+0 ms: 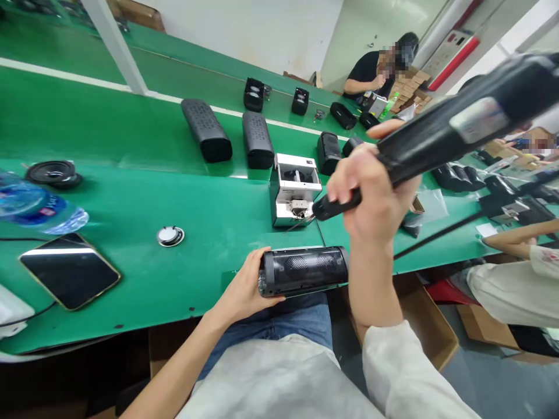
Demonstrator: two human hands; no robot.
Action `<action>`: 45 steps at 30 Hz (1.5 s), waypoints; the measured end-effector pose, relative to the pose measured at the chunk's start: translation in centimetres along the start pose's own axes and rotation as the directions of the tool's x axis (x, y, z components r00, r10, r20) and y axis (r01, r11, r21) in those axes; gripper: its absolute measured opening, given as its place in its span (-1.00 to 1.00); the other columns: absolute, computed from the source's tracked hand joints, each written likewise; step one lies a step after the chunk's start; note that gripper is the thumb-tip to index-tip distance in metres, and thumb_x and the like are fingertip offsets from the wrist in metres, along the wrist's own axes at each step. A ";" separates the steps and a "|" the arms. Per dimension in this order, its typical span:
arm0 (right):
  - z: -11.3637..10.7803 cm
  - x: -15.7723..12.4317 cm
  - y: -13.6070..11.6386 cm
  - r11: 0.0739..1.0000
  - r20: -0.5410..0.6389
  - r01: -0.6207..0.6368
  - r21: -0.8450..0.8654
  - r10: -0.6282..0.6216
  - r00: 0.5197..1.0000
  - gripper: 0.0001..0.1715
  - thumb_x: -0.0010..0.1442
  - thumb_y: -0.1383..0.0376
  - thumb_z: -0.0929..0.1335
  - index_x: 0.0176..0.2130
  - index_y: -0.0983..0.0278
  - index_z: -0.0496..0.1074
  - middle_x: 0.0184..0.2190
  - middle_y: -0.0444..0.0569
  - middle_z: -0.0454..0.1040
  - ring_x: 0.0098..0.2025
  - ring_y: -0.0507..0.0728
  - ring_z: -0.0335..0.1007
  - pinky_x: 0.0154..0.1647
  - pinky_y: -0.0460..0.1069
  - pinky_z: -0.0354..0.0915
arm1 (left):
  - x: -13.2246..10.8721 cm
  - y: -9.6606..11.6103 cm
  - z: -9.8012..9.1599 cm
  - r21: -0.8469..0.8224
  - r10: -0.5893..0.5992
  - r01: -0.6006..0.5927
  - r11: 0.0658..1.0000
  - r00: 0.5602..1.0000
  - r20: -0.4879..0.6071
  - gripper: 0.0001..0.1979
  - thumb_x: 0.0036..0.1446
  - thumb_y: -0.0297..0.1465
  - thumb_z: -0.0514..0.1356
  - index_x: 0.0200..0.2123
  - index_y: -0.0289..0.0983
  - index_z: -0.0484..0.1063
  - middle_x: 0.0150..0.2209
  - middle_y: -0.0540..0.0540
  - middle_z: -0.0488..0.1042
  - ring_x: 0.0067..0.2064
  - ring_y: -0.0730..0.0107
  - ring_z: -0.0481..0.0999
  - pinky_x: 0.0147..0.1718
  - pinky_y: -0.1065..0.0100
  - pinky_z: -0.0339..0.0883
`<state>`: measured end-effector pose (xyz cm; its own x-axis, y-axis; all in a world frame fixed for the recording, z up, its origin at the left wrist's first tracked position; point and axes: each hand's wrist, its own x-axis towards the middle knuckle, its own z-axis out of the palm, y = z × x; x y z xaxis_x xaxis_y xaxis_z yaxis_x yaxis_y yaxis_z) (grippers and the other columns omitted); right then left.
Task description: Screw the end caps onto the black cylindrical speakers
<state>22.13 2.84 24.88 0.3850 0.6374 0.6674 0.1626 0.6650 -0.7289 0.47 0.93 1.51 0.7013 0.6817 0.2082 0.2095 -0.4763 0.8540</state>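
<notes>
My left hand [244,288] grips the left end of a black speaker [305,269] that lies on its side at the table's near edge. Perforated grilles show through its dark front. My right hand [375,192] is wrapped around a black electric screwdriver [437,131], held up to the right above the speaker. Its thin bit reaches down-left to the front of a silver screw feeder [297,192]; whether the tip touches it or carries a screw, I cannot tell.
Several dark speakers [205,131] stand behind the feeder. To the left are a phone [70,270], a water bottle [39,203], a speaker driver [53,173] and a small round part [170,235]. A co-worker [519,279] sits at right, another person [371,73] at the far side.
</notes>
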 end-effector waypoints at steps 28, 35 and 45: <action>-1.0 0.2 0.7 0.999 -0.042 -0.031 -0.041 0.030 0.999 -0.69 0.25 0.20 0.60 -0.20 0.07 0.43 -0.61 -0.36 0.15 -0.71 0.00 0.11 -0.69 -0.02 0.12 | 0.1 0.0 -0.2 -0.036 0.026 -0.025 0.999 0.999 0.021 0.17 0.05 -0.28 0.65 0.55 -0.09 0.04 0.46 -0.37 0.32 0.49 -0.35 0.41 0.46 -0.32 0.40; 0.1 -1.4 -1.5 0.995 0.020 -0.089 0.039 0.088 0.996 -0.72 0.26 0.32 0.59 -0.16 0.09 0.47 -0.61 -0.37 0.24 -0.70 -0.02 0.13 -0.69 -0.05 0.14 | 0.1 0.0 -0.2 -0.032 0.043 -0.042 0.999 0.999 0.013 0.15 0.07 -0.25 0.66 0.54 -0.10 0.05 0.46 -0.38 0.32 0.49 -0.34 0.40 0.45 -0.31 0.41; 0.5 -6.0 2.2 0.977 0.151 -0.211 0.034 0.204 0.967 -0.82 0.37 0.38 0.52 -0.14 0.17 0.46 -0.49 -0.30 0.41 -0.64 -0.04 0.29 -0.62 -0.06 0.30 | 0.0 0.1 0.0 -0.067 0.024 -0.026 0.997 0.999 -0.023 0.17 -0.02 -0.33 0.68 0.52 -0.11 0.13 0.42 -0.36 0.39 0.44 -0.33 0.46 0.40 -0.28 0.48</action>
<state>19.68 0.68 19.30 0.2684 0.8111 0.5197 0.0468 0.5279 -0.8480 0.44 0.87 1.61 0.6903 0.6827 0.2396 0.1455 -0.4554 0.8783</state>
